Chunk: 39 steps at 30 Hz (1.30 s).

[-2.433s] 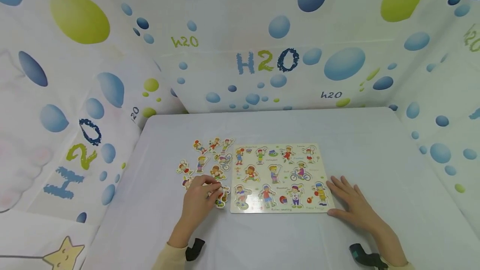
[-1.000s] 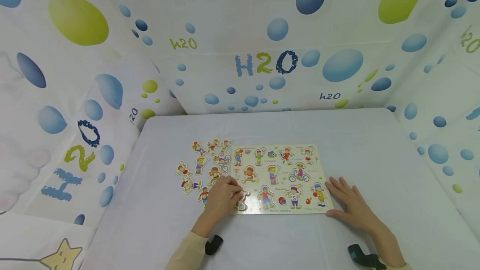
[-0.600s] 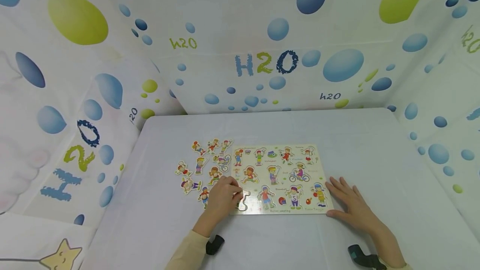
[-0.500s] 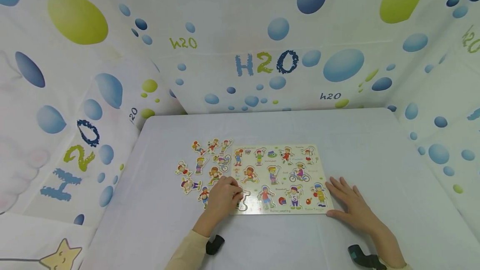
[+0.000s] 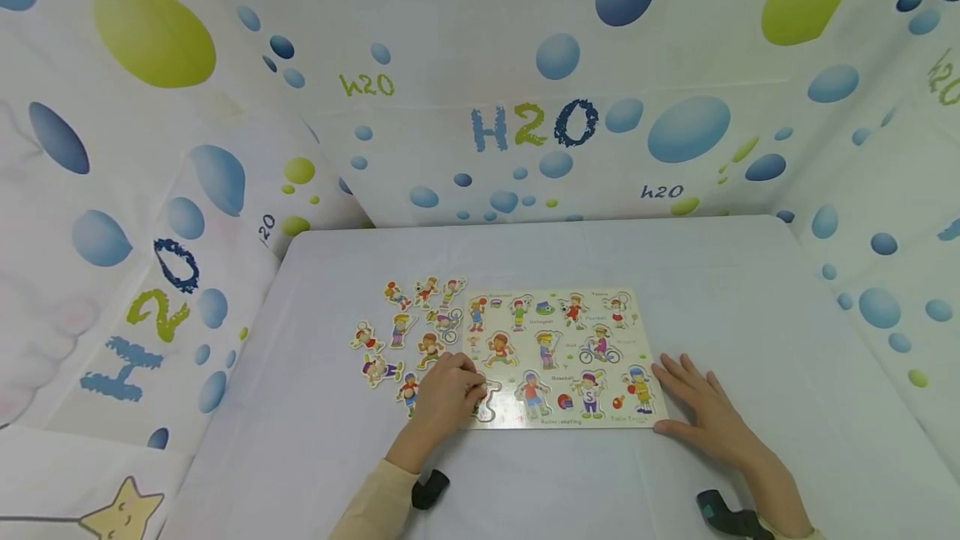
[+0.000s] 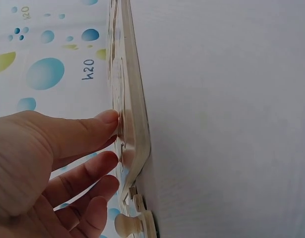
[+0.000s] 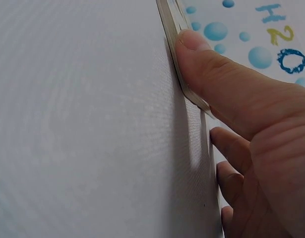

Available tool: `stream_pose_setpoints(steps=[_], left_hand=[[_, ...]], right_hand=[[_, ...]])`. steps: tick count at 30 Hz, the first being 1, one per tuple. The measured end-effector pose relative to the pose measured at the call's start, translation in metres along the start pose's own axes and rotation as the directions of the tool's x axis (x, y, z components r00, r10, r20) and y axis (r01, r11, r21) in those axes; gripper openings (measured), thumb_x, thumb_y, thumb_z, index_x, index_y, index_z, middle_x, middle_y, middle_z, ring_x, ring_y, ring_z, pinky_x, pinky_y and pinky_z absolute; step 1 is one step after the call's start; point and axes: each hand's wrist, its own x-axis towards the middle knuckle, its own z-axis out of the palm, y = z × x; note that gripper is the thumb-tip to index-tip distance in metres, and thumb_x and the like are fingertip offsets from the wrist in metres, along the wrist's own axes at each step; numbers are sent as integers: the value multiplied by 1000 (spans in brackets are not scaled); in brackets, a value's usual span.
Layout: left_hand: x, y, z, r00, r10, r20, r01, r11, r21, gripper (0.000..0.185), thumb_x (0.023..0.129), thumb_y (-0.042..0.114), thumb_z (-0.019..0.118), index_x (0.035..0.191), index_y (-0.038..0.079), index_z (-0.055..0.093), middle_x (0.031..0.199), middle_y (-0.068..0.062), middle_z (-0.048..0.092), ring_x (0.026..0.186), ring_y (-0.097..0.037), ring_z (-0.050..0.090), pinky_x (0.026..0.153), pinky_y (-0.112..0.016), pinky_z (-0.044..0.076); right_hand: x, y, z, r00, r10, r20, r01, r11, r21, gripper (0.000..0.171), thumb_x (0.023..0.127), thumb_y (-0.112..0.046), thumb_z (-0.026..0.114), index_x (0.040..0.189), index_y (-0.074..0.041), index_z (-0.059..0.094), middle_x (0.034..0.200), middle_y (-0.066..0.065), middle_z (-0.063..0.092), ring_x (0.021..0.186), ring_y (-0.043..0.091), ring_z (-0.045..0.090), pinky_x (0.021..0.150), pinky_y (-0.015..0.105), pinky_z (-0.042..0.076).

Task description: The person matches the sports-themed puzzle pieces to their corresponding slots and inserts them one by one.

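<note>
A flat wooden puzzle board [image 5: 600,422] printed with children doing sports lies on the table. Over its lower left corner my left hand [image 5: 448,397] pinches a puzzle piece, mostly hidden by the fingers, against the skateboarder-shaped recess [image 5: 489,402]. In the left wrist view, the thumb and index finger of the left hand [image 6: 58,163] meet at the board's face, while the other fingers curl loosely. My right hand [image 5: 701,407] lies with fingers spread at the board's right edge; in the right wrist view its thumb [image 7: 192,54] touches the board's edge.
Several loose sports-figure pieces, among them a golfer [image 5: 401,330] and a cyclist [image 5: 447,325], lie left of the board. A knobbed piece [image 6: 135,224] shows low in the left wrist view. White cloth covers the table [image 5: 285,440]; a patterned curtain [image 5: 435,40] stands behind.
Since the earliest frame my left hand has moved right from the loose pieces to the board's lower left recess, taking a piece along. Over the last second both hands have stayed put.
</note>
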Motion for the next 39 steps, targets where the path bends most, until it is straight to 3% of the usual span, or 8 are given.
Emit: stream_pose_setpoints(steps=[9,16,24,28,32,39], left_hand=[[-1,0,0,1000,-19,4,19,1000,-12,6,75,15,83,81,14,80,83,3,62,75,-12,50,63,-26,45],[-5,-2,-3,1000,8,-28,-8,1000,-29,9,77,16,82,85,14,80,83,2,63,77,-14,53,64,-28,46],[-14,-21,-30,988,-147,-50,143,986,-89,34,72,15,86,103,7,77,100,-4,67,94,-19,58,75,-34,51],[-20,-36,-43,974,-205,-93,194,974,-114,36,70,12,87,103,6,77,99,-6,67,94,-22,60,75,-39,51],[-26,-46,-51,961,-265,-82,253,958,-137,38,70,9,86,106,5,76,100,-8,67,91,-23,60,73,-39,50],[-36,-59,-52,954,-293,-60,280,945,-167,37,71,10,85,106,4,76,100,-9,68,87,-22,60,68,-33,48]], right_hand=[[0,-1,0,1000,-1,4,1,1000,1,80,78,-39,78,145,-8,46,153,24,35,150,38,11,118,61,-2],[0,-1,1,1000,7,15,-7,1000,3,80,80,-40,77,146,-9,45,154,23,34,149,41,12,118,61,-2],[-1,2,1,1000,-10,9,10,1000,-1,79,80,-38,77,147,-9,44,154,23,33,149,42,12,118,60,-3],[0,1,-1,1000,-9,7,9,1000,1,80,80,-38,77,147,-10,44,154,23,34,149,42,12,118,59,-4],[0,1,-2,1000,-10,8,10,1000,5,80,79,-38,77,147,-11,44,154,23,34,148,43,12,118,60,-4],[-1,2,0,1000,-27,-3,27,1000,15,80,79,-36,78,147,-11,45,154,23,35,149,43,13,118,61,-3]])
